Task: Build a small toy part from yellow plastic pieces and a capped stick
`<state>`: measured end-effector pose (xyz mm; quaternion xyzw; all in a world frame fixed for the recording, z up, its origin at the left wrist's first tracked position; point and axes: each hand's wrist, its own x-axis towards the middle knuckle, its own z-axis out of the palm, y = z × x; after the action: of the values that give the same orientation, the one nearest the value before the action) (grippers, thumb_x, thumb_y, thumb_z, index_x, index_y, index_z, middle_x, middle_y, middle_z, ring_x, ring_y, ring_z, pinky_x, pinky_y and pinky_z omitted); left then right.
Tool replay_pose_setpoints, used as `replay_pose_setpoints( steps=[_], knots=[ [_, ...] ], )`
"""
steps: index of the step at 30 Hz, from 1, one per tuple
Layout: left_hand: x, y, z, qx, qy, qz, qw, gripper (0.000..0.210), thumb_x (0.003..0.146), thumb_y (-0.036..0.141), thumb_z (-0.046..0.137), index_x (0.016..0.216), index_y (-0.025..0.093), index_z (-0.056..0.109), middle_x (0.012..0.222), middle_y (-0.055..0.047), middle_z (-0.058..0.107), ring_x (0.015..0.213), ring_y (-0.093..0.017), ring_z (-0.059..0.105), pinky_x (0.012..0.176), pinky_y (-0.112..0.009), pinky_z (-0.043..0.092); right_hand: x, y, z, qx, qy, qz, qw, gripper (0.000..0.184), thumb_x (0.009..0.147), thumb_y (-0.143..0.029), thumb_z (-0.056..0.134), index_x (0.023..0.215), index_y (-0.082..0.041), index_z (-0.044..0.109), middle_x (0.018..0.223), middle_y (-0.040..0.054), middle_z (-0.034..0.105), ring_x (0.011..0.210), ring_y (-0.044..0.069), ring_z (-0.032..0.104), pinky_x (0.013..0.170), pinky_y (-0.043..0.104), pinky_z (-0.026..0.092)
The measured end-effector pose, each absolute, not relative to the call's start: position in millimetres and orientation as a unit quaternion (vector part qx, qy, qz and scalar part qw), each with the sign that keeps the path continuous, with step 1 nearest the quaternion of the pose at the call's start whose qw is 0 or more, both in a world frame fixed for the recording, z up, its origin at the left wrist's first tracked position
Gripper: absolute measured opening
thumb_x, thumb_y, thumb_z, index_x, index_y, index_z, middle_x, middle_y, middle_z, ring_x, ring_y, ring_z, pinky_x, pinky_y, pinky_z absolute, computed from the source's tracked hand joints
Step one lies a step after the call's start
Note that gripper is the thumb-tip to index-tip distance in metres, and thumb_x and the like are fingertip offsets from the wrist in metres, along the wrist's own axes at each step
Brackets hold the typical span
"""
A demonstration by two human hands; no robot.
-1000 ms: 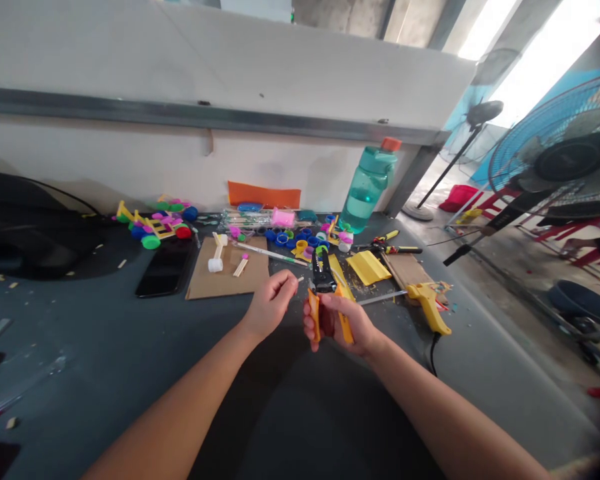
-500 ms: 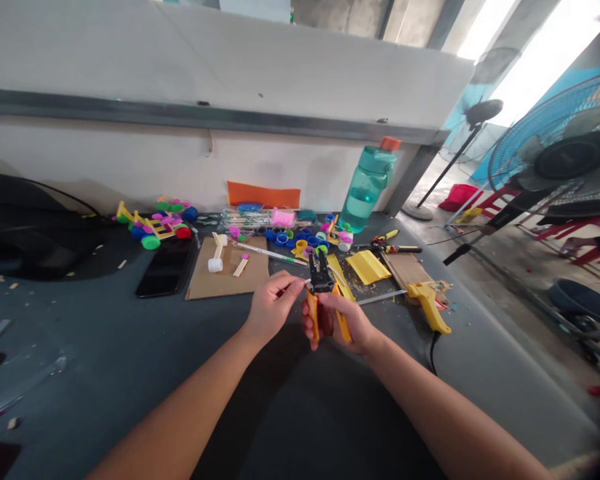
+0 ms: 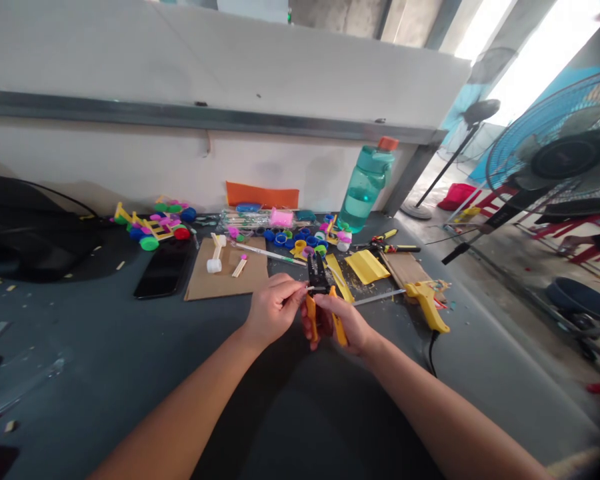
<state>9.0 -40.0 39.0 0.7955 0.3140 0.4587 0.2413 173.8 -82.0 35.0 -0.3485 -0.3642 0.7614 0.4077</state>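
Note:
Over the dark table, my right hand grips a pair of wire strippers with orange handles and black jaws pointing away from me. The handles stand somewhat apart. Pinched between the thumb and fingers of my left hand is a thin pale stick; its short visible end reaches the strippers' jaws. Most of the stick is hidden by the fingers. Beyond my left hand lies a cardboard sheet bearing a white spool-like piece and short wooden sticks with a pink dab.
A yellow glue gun with a black cord lies on the right. Behind are coloured bottle caps, a teal water bottle and yellow folded paper. On the left are a phone, small colourful models and a black bag.
The stick in my left hand has come slightly further across the strippers' jaws, and the handles look a little closer together. The view has shifted slightly.

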Motion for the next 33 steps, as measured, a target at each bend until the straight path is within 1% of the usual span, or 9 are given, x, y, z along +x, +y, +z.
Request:
replay_pose_setpoints(
  steps=[6, 9, 12, 14, 18, 21, 27, 29, 33],
  knots=[
    [7.6, -40.0, 41.7, 0.799, 0.316, 0.458, 0.229, 0.023, 0.092, 0.026, 0.050, 0.088, 0.018, 0.071, 0.070, -0.004, 0.060, 0.071, -0.017, 0.056, 0.067, -0.028, 0.044, 173.1, -81.2, 33.5, -0.294, -0.339, 0.797, 0.404, 0.039, 0.079, -0.052, 0.058, 0.086, -0.015, 0.061, 0.074, 0.0055, 0.063, 0.065, 0.017, 0.060, 0.059, 0.030, 0.054],
    [8.0, -39.1, 42.0, 0.784, 0.322, 0.463, 0.259, 0.024, 0.092, 0.027, 0.050, 0.092, 0.018, 0.072, 0.070, -0.004, 0.059, 0.071, -0.016, 0.057, 0.066, -0.027, 0.045, 171.7, -80.9, 33.2, -0.292, -0.348, 0.791, 0.409, 0.038, 0.079, -0.052, 0.058, 0.088, -0.015, 0.061, 0.076, 0.0064, 0.064, 0.069, 0.018, 0.060, 0.063, 0.031, 0.053],
    [9.2, -38.0, 40.6, 0.758, 0.343, 0.467, 0.300, 0.026, 0.092, 0.031, 0.050, 0.091, 0.018, 0.072, 0.070, -0.003, 0.058, 0.070, -0.016, 0.057, 0.065, -0.026, 0.045, 170.9, -80.3, 34.1, -0.295, -0.356, 0.781, 0.419, 0.036, 0.080, -0.050, 0.059, 0.090, -0.016, 0.061, 0.077, 0.0063, 0.064, 0.072, 0.018, 0.061, 0.065, 0.031, 0.052],
    [9.8, -37.2, 39.3, 0.742, 0.364, 0.472, 0.307, 0.026, 0.092, 0.032, 0.050, 0.089, 0.018, 0.072, 0.071, -0.002, 0.059, 0.070, -0.015, 0.057, 0.066, -0.025, 0.045, 171.0, -79.9, 35.6, -0.296, -0.354, 0.780, 0.422, 0.035, 0.079, -0.049, 0.059, 0.091, -0.016, 0.061, 0.078, 0.0061, 0.064, 0.073, 0.018, 0.061, 0.065, 0.031, 0.052],
    [8.9, -35.7, 38.7, 0.710, 0.413, 0.490, 0.292, 0.026, 0.092, 0.034, 0.050, 0.089, 0.018, 0.071, 0.072, -0.002, 0.061, 0.070, -0.015, 0.056, 0.067, -0.025, 0.043, 172.2, -80.2, 39.4, -0.305, -0.346, 0.781, 0.421, 0.037, 0.078, -0.050, 0.058, 0.090, -0.015, 0.062, 0.076, 0.0063, 0.064, 0.072, 0.019, 0.062, 0.062, 0.031, 0.053],
    [7.6, -35.6, 40.0, 0.695, 0.430, 0.496, 0.293, 0.028, 0.093, 0.035, 0.048, 0.089, 0.018, 0.070, 0.073, -0.002, 0.062, 0.068, -0.014, 0.056, 0.065, -0.024, 0.042, 172.6, -81.0, 41.5, -0.325, -0.341, 0.776, 0.420, 0.041, 0.078, -0.054, 0.057, 0.086, -0.014, 0.062, 0.069, 0.0046, 0.061, 0.064, 0.018, 0.061, 0.055, 0.030, 0.054],
    [8.1, -37.3, 42.9, 0.705, 0.425, 0.492, 0.284, 0.027, 0.093, 0.035, 0.046, 0.084, 0.018, 0.066, 0.075, -0.002, 0.062, 0.069, -0.015, 0.055, 0.065, -0.025, 0.041, 171.0, -80.5, 42.8, -0.378, -0.360, 0.742, 0.420, 0.043, 0.079, -0.059, 0.056, 0.073, -0.016, 0.057, 0.055, -0.0004, 0.053, 0.046, 0.013, 0.052, 0.035, 0.022, 0.045],
    [8.1, -37.1, 43.9, 0.705, 0.429, 0.489, 0.283, 0.029, 0.094, 0.035, 0.044, 0.078, 0.019, 0.062, 0.074, -0.002, 0.061, 0.068, -0.015, 0.054, 0.064, -0.025, 0.040, 169.8, -80.5, 42.0, -0.395, -0.378, 0.727, 0.416, 0.043, 0.078, -0.059, 0.057, 0.071, -0.016, 0.057, 0.053, -0.0015, 0.052, 0.043, 0.012, 0.051, 0.033, 0.020, 0.043],
    [7.0, -36.0, 46.4, 0.704, 0.430, 0.487, 0.285, 0.030, 0.095, 0.033, 0.040, 0.070, 0.019, 0.052, 0.069, -0.001, 0.055, 0.065, -0.014, 0.049, 0.061, -0.025, 0.036, 167.1, -80.9, 37.1, -0.437, -0.409, 0.684, 0.417, 0.037, 0.077, -0.053, 0.061, 0.069, -0.017, 0.055, 0.052, -0.0028, 0.051, 0.042, 0.011, 0.050, 0.033, 0.019, 0.041]
  ],
)
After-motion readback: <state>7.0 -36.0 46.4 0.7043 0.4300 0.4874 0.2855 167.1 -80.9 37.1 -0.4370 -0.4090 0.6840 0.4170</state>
